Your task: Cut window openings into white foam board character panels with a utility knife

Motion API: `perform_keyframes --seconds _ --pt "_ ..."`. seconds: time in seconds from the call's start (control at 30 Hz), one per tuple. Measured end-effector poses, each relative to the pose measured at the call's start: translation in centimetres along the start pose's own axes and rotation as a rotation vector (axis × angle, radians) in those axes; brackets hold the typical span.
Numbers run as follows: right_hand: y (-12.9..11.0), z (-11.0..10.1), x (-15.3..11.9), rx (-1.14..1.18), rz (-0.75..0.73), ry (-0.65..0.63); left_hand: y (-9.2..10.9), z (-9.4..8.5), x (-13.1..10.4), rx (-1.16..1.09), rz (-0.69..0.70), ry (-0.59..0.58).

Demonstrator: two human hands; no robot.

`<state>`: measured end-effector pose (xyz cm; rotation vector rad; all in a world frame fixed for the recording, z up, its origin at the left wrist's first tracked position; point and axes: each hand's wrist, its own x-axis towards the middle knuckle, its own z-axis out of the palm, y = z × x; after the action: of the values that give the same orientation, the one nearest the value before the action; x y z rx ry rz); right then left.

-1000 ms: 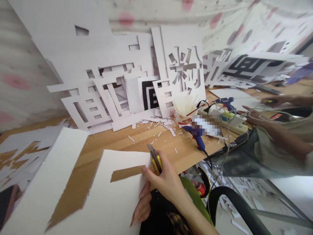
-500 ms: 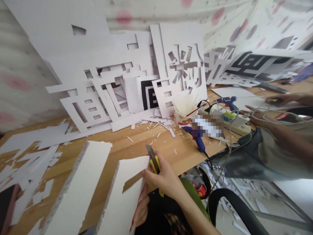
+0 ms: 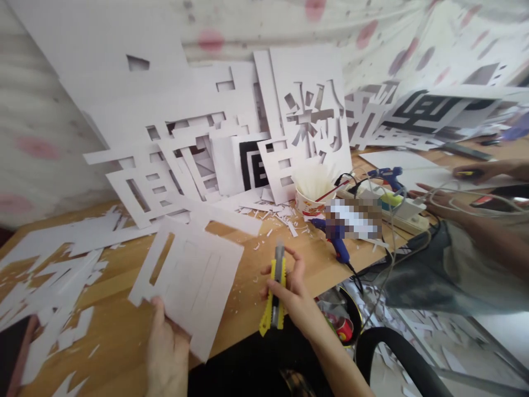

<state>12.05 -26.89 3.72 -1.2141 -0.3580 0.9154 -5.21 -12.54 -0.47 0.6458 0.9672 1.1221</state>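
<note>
My left hand (image 3: 167,342) grips the lower edge of a white board (image 3: 202,264), thumb on top and fingers hidden beneath. The board lies tilted over the table, with a long slot cut near its left side and faint pencil lines on its face. Off to the right of it, my right hand (image 3: 297,292) is closed around a yellow and black utility knife (image 3: 275,292), its tip pointing away from me and apart from the board. Behind the board, a white piece with an opening (image 3: 235,218) lies on the table.
Cut-out white panels (image 3: 231,105) lean on the patterned curtain. A paper cup of glue sticks (image 3: 309,204), a blue glue gun (image 3: 336,242) and a power strip (image 3: 413,220) stand right. Scraps (image 3: 61,303) cover the left. A co-worker's hand (image 3: 479,171) holds a cutter.
The white board has been turned round, and my left hand has shifted from its right side to its lower left edge. My right hand has moved the knife away from the board.
</note>
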Motion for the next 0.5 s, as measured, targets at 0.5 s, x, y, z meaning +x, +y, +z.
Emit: perform_keyframes --seconds 0.5 --pt "-3.0 0.4 -1.8 0.560 0.174 -0.011 0.5 0.5 -1.1 -0.154 0.050 0.102"
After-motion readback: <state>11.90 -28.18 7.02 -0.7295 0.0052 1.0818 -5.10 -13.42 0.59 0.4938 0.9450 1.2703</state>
